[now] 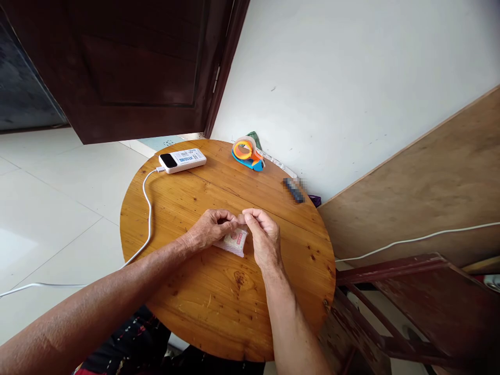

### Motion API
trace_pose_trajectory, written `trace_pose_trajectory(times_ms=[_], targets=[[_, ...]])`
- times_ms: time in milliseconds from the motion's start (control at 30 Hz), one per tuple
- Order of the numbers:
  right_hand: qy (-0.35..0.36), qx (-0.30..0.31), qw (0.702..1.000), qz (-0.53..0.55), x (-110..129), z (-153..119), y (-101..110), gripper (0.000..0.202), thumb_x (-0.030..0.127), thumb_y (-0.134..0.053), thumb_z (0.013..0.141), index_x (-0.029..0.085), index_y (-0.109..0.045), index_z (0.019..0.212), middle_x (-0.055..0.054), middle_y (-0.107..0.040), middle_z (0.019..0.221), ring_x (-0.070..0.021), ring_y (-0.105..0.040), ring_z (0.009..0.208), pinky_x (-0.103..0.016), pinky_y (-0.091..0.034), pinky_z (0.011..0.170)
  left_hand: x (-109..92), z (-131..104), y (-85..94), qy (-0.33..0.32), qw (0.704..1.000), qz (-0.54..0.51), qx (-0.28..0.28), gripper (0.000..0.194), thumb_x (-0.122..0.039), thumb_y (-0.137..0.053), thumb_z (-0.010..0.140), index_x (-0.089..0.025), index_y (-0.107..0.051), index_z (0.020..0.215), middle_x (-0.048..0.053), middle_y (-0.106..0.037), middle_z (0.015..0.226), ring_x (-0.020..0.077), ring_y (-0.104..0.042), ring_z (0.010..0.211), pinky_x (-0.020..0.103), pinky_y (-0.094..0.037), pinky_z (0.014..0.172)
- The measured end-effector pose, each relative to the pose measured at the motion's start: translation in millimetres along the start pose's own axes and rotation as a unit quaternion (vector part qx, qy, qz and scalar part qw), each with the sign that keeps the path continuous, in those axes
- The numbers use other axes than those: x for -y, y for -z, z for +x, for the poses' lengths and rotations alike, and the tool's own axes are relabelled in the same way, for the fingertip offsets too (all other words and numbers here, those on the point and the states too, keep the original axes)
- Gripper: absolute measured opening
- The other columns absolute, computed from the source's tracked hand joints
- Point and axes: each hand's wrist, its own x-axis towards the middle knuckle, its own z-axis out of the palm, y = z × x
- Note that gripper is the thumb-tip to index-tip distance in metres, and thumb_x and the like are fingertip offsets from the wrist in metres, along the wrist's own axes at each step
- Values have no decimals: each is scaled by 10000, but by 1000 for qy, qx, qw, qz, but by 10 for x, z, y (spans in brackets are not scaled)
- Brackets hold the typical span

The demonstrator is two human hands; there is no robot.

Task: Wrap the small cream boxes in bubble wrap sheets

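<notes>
A small packet with red print, wrapped in clear or pinkish plastic (236,241), lies on the round wooden table (211,307) under and between the hands. My left hand (211,227) is at its upper left, thumb and fingers pinched together on a short piece of clear film (241,219). From the right, my right hand (265,237) pinches the other end of this film between thumb and forefinger. The fingertips of both hands nearly meet just above the packet. Part of the packet is hidden by my left hand.
A white power bank (183,160) with a white cable (150,213) sits at the back left. An orange and blue tape dispenser (248,154) and a blurred dark object (294,190) are near the wall. A dark red chair (422,302) stands right.
</notes>
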Motion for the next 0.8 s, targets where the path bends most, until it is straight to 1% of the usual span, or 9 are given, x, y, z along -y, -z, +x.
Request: trace_pose_trajectory(times_ms=[100,167,233,300,400,500,600,733,800], targets=[[6,-3,1000,-10,0,-16,79,204,345,-635,827,206,-658,974,-36,-728,834,-195,-674,772,-341,-547,755,-18,-3,3,9,1000,-5,0,362,-494,-670,729,-137,-619,762,-41,-539,574,52,-370,458,186,-286,439],[31,12,999,-27,2,-30,166,175,307,-623,821,209,-658,961,-63,-736,961,-216,-681,885,-370,-539,828,-31,-4,3,14,1000,-4,2,363,-492,-678,716,-137,-616,763,-34,-553,585,55,-386,460,187,-296,437],[64,52,995,-50,12,-44,256,193,256,-604,807,216,-652,990,-82,-715,1121,-241,-661,1031,-411,-512,918,-44,-7,1,20,1000,-3,5,370,-499,-678,717,-138,-617,770,-28,-567,597,59,-398,462,189,-301,436],[95,100,987,-85,34,-55,321,304,205,-598,783,228,-623,1086,-94,-654,1276,-258,-610,1166,-444,-481,981,-53,-11,-2,24,1000,-6,7,380,-515,-666,733,-140,-623,785,-26,-573,604,60,-401,463,191,-304,439],[123,130,974,-141,76,-65,339,396,169,-600,782,240,-584,1172,-100,-579,1386,-257,-528,1288,-448,-457,1021,-57,-14,-2,21,1000,-12,4,380,-520,-665,733,-146,-610,771,-38,-554,589,56,-387,458,192,-299,442],[129,116,973,-154,92,-54,289,357,208,-618,813,240,-597,1168,-99,-601,1361,-250,-543,1274,-430,-471,1008,-55,-14,1,15,1000,-4,9,363,-503,-665,721,-148,-596,740,-41,-546,582,52,-374,451,193,-288,438],[109,94,983,-115,68,-18,233,312,277,-643,828,237,-627,1137,-95,-662,1276,-246,-619,1170,-415,-501,969,-56,-16,3,20,1000,-3,8,347,-489,-659,721,-148,-603,758,-46,-533,572,54,-364,448,196,-280,436],[69,49,996,-33,33,37,169,140,340,-662,839,223,-684,914,-76,-729,1125,-243,-658,1098,-411,-514,955,-60,-20,7,23,1000,-9,6,335,-470,-664,711,-146,-607,774,-55,-508,563,56,-360,458,194,-269,439],[52,35,998,-7,30,54,136,128,347,-671,832,219,-681,832,-68,-745,1073,-240,-667,1077,-416,-515,959,-63,-21,12,20,1000,-7,7,322,-457,-659,714,-144,-609,770,-55,-504,565,57,-362,466,193,-272,443]])
